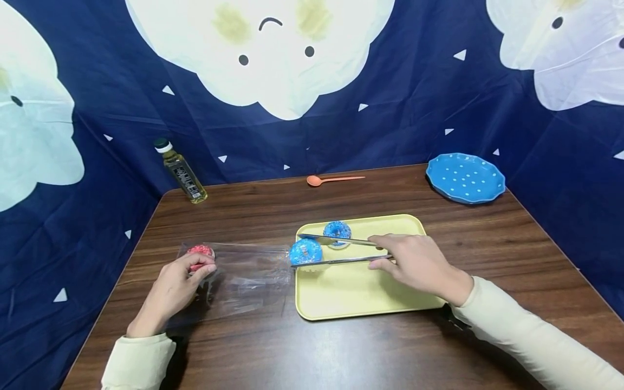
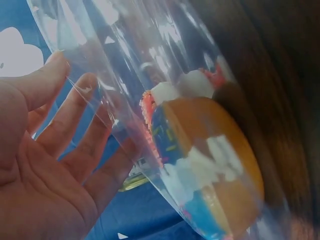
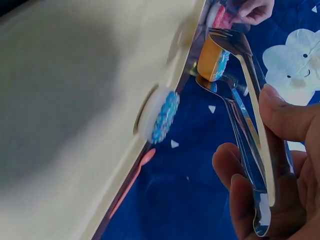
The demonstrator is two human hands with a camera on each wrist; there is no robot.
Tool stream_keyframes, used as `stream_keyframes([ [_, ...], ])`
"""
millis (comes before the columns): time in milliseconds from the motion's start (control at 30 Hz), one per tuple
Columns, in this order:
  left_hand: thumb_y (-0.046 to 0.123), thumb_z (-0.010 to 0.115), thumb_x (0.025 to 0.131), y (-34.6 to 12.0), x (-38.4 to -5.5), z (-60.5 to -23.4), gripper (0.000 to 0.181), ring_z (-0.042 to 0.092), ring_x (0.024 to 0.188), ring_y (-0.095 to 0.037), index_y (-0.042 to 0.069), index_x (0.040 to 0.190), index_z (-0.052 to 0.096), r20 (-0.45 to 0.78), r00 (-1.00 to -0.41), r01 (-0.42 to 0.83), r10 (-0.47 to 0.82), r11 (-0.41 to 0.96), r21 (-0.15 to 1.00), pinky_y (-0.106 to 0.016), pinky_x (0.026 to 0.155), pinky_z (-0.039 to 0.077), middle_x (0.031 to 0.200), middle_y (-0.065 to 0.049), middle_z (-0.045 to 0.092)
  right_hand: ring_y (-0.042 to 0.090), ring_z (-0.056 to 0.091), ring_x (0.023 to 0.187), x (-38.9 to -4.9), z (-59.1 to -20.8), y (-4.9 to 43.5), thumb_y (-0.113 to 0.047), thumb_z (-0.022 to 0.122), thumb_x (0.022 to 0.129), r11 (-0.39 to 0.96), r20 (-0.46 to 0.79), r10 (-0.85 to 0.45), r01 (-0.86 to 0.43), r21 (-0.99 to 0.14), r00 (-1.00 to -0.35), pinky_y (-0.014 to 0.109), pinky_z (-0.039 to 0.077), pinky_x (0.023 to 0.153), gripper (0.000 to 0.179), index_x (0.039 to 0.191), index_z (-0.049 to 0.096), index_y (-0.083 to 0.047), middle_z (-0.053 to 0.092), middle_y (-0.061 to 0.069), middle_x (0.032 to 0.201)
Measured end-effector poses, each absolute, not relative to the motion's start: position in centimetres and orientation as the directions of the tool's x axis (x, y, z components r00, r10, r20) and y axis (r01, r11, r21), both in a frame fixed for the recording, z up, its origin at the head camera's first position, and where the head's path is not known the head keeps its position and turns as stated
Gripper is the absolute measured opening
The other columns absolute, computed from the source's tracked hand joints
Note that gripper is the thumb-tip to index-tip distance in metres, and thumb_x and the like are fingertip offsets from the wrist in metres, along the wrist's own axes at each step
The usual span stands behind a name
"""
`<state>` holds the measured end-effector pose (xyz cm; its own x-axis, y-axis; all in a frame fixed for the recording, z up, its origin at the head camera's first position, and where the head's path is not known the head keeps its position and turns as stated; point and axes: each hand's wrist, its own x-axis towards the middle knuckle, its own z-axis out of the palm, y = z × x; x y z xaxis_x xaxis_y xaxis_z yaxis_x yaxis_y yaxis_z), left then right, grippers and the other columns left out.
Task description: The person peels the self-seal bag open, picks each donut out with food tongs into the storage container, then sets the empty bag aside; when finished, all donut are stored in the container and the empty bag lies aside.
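My right hand holds metal serving tongs, thumb on one arm and fingers on the other. Between the tong ends is a blue-iced donut, over the left edge of the yellow tray; its brown base shows in the right wrist view. Behind it, a white-based donut with blue sprinkles sits on the tray. My left hand is at a clear plastic bag, its fingers spread and lightly bent against the film. Beside the fingers is a red-sprinkled donut, partly hidden. A brown-based donut shows through the film in the left wrist view.
An oil bottle stands at the table's back left corner. An orange spoon lies along the back edge. A blue polka-dot plate sits at the back right. Dark blue cloth with white clouds surrounds the wooden table.
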<state>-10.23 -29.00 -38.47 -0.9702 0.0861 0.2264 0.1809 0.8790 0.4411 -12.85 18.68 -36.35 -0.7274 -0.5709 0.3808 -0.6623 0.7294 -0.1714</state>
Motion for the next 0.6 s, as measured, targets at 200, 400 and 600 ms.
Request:
stream_keyframes([
  [200, 0.022, 0.071, 0.096, -29.0, -10.5, -38.2, 0.009, 0.065, 0.088, -0.025, 0.013, 0.099, 0.073, 0.244, -0.965, 0.198, 0.096, 0.875, 0.441, -0.051, 0.078, 0.050, 0.101, -0.006, 0.071, 0.025, 0.072, 0.080, -12.6, -35.9, 20.8, -0.038, 0.080, 0.084, 0.771, 0.410, -0.505, -0.610, -0.181, -0.760, 0.040, 0.048, 0.048, 0.047, 0.121, 0.071, -0.011, 0.074, 0.007, 0.107],
  [400, 0.022, 0.071, 0.096, -29.0, -10.4, -38.2, 0.011, 0.067, 0.088, -0.028, 0.012, 0.099, 0.073, 0.228, -0.971, 0.170, 0.072, 0.879, 0.445, -0.053, 0.078, 0.051, 0.102, -0.008, 0.071, 0.027, 0.068, 0.070, -12.1, -36.4, 23.0, -0.038, 0.080, 0.084, 0.825, 0.393, -0.418, -0.523, -0.214, -0.819, 0.043, 0.047, 0.049, 0.049, 0.124, 0.070, -0.011, 0.074, 0.012, 0.108],
  [600, 0.022, 0.071, 0.096, -29.0, -10.3, -38.4, 0.008, 0.066, 0.088, -0.025, 0.014, 0.098, 0.072, 0.230, -0.970, 0.175, 0.077, 0.878, 0.446, -0.051, 0.078, 0.050, 0.101, -0.006, 0.071, 0.028, 0.068, 0.067, -11.6, -37.0, 25.0, -0.038, 0.082, 0.081, 0.857, 0.412, -0.347, -0.463, -0.226, -0.843, 0.046, 0.047, 0.048, 0.049, 0.122, 0.071, -0.011, 0.074, 0.010, 0.108],
])
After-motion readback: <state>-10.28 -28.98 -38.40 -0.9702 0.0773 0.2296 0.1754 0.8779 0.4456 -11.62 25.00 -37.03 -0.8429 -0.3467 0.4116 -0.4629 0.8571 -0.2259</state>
